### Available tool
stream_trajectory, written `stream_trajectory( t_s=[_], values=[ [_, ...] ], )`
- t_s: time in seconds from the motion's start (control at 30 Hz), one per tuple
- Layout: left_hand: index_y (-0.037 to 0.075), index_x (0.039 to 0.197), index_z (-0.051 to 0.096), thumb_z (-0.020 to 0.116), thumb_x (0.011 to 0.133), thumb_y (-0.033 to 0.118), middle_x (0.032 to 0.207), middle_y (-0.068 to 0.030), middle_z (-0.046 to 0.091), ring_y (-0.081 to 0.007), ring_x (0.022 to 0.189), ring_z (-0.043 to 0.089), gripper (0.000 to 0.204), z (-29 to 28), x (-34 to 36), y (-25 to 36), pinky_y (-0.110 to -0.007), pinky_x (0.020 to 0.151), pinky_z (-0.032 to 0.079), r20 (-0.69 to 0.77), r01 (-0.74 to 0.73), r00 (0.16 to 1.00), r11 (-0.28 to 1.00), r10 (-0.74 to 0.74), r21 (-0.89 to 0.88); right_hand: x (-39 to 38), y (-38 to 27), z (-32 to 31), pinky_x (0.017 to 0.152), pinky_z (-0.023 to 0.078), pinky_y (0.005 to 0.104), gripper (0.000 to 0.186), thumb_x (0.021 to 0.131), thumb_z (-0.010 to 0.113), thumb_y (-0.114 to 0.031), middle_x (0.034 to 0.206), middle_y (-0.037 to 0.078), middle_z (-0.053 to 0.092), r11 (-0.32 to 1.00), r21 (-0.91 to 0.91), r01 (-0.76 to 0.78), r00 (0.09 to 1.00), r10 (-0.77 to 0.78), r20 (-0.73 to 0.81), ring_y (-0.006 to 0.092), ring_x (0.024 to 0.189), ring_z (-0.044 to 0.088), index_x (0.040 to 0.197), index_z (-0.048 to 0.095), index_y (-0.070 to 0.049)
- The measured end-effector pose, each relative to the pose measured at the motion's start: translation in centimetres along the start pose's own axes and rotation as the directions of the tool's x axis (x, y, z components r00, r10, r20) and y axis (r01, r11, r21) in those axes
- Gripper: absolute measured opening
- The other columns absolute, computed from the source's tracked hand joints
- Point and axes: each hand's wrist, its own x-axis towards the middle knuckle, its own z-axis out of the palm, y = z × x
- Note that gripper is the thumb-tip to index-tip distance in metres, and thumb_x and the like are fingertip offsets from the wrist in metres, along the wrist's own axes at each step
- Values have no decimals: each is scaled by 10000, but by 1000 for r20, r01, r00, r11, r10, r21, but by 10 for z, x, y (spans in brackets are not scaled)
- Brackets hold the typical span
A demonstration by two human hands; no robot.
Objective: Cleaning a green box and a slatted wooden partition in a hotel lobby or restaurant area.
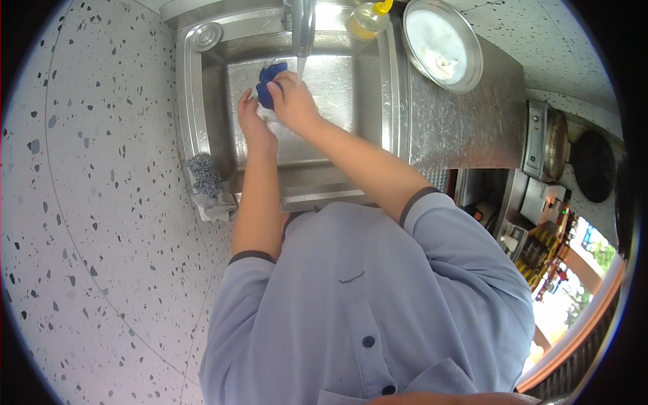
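Over the steel sink (pixel 216 88), my right hand (pixel 295 104) is closed on a dark blue cloth (pixel 265 96), thumb and fingers pressing its bunched folds. My left hand (pixel 256 126) is cupped just left of the cloth, palm turned toward it and fingers slightly apart. Whether its palm touches the cloth is hard to make out. White suds show between the two hands. Water runs from the faucet (pixel 304 30) in a thin stream close to the back of my right hand.
A grey scouring pad (pixel 203 174) and a crumpled cloth (pixel 219 206) sit on the sink's near left corner. A round drain strainer (pixel 205 36) rests at the far left. Right of the faucet stand a yellow-topped bottle (pixel 368 21) and a metal bowl (pixel 475 64) of foamy liquid.
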Motion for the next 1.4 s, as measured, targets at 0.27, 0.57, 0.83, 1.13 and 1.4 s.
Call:
stream_trajectory(
  t_s=[0.27,0.57,0.83,1.13,1.4],
  values=[
    [17,1225,573,402,1085,342,1095,-76,646,-212,1010,635,393,-6,52,-71,-349,880,516,538,340,820,922,-195,-184,-17,-16,0,873,509,476,243,954,597,-236,996,220,696,982,70,-175,984,177,-21,435,968,652,1013,664,-10],
    [-47,1068,701,462,1060,338,955,-181,729,-238,885,680,453,20,16,-52,-354,811,509,273,-270,957,637,96,722,24,54,-18,882,525,469,376,986,531,-313,964,284,702,793,-28,-608,774,601,201,450,969,668,884,741,-19],
    [40,1213,680,498,1064,370,1037,-69,713,-171,919,632,405,-7,58,-68,-354,830,513,273,-376,923,783,271,495,3,12,-44,775,546,466,276,1024,511,-245,890,257,699,969,-100,225,970,-232,-67,418,864,684,1036,707,-51],
    [109,1377,498,415,1049,516,1371,-119,547,-317,1207,556,530,-19,57,-64,-560,992,440,49,486,852,823,-521,292,19,-21,-62,645,515,524,245,1003,550,-219,768,255,658,1000,-26,5,999,-7,-46,475,736,644,869,592,-18],
    [154,1403,512,282,1041,588,1357,-71,584,-304,1230,572,610,10,15,-50,-507,1026,469,545,668,697,697,-465,-259,14,-12,-32,771,527,435,351,1023,513,-305,896,228,710,902,174,-395,912,364,189,357,868,699,1026,694,-4]
  ],
)
